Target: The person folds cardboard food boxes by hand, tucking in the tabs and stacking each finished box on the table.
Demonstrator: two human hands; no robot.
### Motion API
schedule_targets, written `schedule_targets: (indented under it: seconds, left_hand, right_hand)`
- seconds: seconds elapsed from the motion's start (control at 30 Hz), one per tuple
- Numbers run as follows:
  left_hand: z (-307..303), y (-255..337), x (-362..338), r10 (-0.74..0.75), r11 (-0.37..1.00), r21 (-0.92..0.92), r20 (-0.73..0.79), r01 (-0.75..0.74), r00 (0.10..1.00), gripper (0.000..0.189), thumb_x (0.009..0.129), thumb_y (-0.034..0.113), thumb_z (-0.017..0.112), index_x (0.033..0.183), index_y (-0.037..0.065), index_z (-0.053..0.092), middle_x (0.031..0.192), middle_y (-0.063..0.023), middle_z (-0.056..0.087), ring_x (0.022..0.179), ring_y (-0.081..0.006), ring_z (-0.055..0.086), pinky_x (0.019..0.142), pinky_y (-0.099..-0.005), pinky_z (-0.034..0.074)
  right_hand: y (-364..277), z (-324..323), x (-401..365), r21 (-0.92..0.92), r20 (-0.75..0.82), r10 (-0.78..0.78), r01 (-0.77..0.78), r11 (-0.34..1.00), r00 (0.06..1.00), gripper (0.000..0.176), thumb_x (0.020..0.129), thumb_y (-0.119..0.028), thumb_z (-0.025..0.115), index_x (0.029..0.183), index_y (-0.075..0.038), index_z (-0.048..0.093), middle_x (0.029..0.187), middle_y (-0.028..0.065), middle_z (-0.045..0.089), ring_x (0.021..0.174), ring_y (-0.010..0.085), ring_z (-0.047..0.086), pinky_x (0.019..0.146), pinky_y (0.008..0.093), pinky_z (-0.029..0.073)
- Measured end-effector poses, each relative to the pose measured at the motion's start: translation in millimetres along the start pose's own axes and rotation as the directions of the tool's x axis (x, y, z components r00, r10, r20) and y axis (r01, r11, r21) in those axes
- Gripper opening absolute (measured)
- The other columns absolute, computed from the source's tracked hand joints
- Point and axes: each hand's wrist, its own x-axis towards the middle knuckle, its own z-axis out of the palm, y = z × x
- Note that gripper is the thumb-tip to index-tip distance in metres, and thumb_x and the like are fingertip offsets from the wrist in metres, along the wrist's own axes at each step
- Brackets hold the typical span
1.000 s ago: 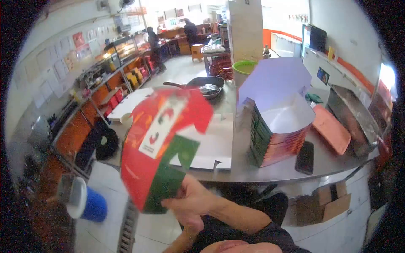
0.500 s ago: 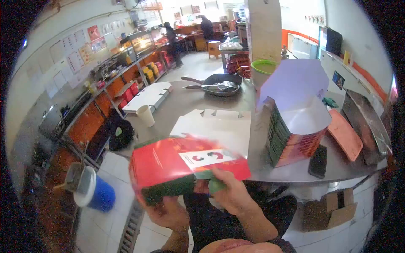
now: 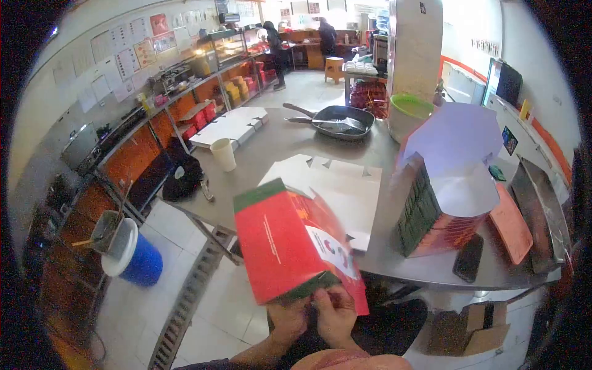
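A red cardboard box (image 3: 271,240) with green sides and a white printed patch is held tilted in front of me, before the table's near edge. My left hand (image 3: 288,322) is closed on its near lower edge, the fingers partly hidden beneath the box. Close beside it, my right hand (image 3: 336,313) pinches the near green side by the corner. Past the box lie flat white cardboard blanks (image 3: 345,191) on the table. To the right, a nested stack of similar boxes (image 3: 441,228) stands with its top lid raised.
On the metal table (image 3: 283,139) are a pan (image 3: 342,122) with a utensil in it, a pale cup (image 3: 223,155), more white cardboard (image 3: 231,126), a dark phone (image 3: 468,259) and an orange tray (image 3: 512,225). A blue bucket (image 3: 143,262) stands on the floor left. Two people are in the background.
The box has turned so its green side faces me, and it has tipped more upright. My right hand has moved down to the near corner, closer to my left. The view has shifted slightly.
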Motion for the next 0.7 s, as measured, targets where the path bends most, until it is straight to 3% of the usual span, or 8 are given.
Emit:
schedule_targets:
  seconds: [0.03,0.13,0.17,0.2,0.27,0.33,0.5,0.7]
  left_hand:
    - [-2,-5,-3,-0.124,0.98,-0.156,0.011,0.124,0.992,0.051,0.075,0.003,0.073,0.119,0.002,0.046,0.11,-0.0094,0.058,0.098,-0.0215,0.058,0.086,-0.0374,0.048]
    - [-1,-3,0,-0.149,0.951,-0.254,0.126,0.177,0.981,0.052,0.077,0.004,0.073,0.121,0.002,0.046,0.112,-0.0108,0.058,0.1,-0.0226,0.058,0.083,-0.0361,0.05]
    - [0,2,2,-0.143,0.951,-0.257,0.121,0.17,0.982,0.052,0.077,0.004,0.073,0.121,0.002,0.046,0.112,-0.0108,0.058,0.1,-0.0226,0.058,0.083,-0.0361,0.05]
    - [0,10,4,-0.199,0.931,-0.26,0.226,0.256,0.954,0.051,0.078,0.005,0.073,0.121,0.002,0.046,0.112,-0.0104,0.058,0.098,-0.023,0.059,0.082,-0.0346,0.051]
    - [-1,9,1,-0.243,0.908,-0.253,0.329,0.333,0.912,0.05,0.079,0.006,0.072,0.122,0.001,0.046,0.113,-0.0099,0.059,0.097,-0.0235,0.06,0.081,-0.033,0.052]
    - [-13,2,-7,-0.351,0.935,0.056,0.014,0.35,0.936,0.049,0.08,0.006,0.069,0.123,0.0,0.047,0.107,-0.0101,0.062,0.09,-0.0236,0.063,0.076,-0.0323,0.052]
    - [-14,0,1,-0.331,0.943,0.014,-0.009,0.331,0.943,0.046,0.08,0.007,0.068,0.122,0.0,0.048,0.104,-0.01,0.063,0.084,-0.022,0.063,0.072,-0.0321,0.052]
    - [-18,0,6,-0.291,0.953,-0.14,-0.161,0.27,0.943,0.043,0.081,0.008,0.066,0.12,-0.001,0.05,0.099,-0.0098,0.065,0.077,-0.0196,0.063,0.066,-0.0319,0.052]
  right_hand:
    - [-1,-2,0,0.001,-0.006,0.006,-0.006,1.0,1.0,0.008,0.086,-0.003,0.064,0.093,-0.002,0.059,0.088,0.0055,0.065,0.078,0.0123,0.06,0.071,0.0267,0.049]
    - [-6,-14,6,-0.012,0.136,0.05,-0.049,0.999,0.989,0.014,0.086,-0.007,0.064,0.098,-0.003,0.058,0.091,0.0055,0.065,0.082,0.0118,0.059,0.072,0.028,0.049]
    - [1,-20,13,-0.091,0.207,0.074,-0.056,0.994,0.976,0.022,0.086,-0.012,0.065,0.106,-0.005,0.058,0.099,0.0061,0.064,0.091,0.0157,0.058,0.08,0.0302,0.047]
    - [5,-25,19,-0.171,0.276,0.098,-0.052,0.984,0.956,0.031,0.085,-0.017,0.066,0.114,-0.008,0.058,0.108,0.0067,0.062,0.101,0.0196,0.057,0.088,0.0325,0.045]
    - [3,-31,24,-0.167,0.302,0.098,-0.049,0.985,0.948,0.031,0.085,-0.017,0.066,0.114,-0.008,0.058,0.108,0.0069,0.062,0.101,0.02,0.057,0.089,0.0327,0.045]
    - [3,-31,30,-0.134,0.331,0.094,-0.051,0.99,0.939,0.031,0.085,-0.017,0.066,0.114,-0.008,0.058,0.108,0.0072,0.062,0.102,0.0207,0.057,0.089,0.0331,0.045]
    - [11,-30,36,-0.067,0.388,0.113,-0.094,0.993,0.915,0.032,0.085,-0.016,0.065,0.115,-0.007,0.058,0.11,0.0081,0.062,0.104,0.0224,0.056,0.09,0.0343,0.045]
    - [14,-27,31,-0.093,0.526,0.222,-0.204,0.974,0.821,0.033,0.085,-0.015,0.064,0.116,-0.007,0.058,0.112,0.0091,0.062,0.107,0.0245,0.056,0.091,0.0356,0.045]
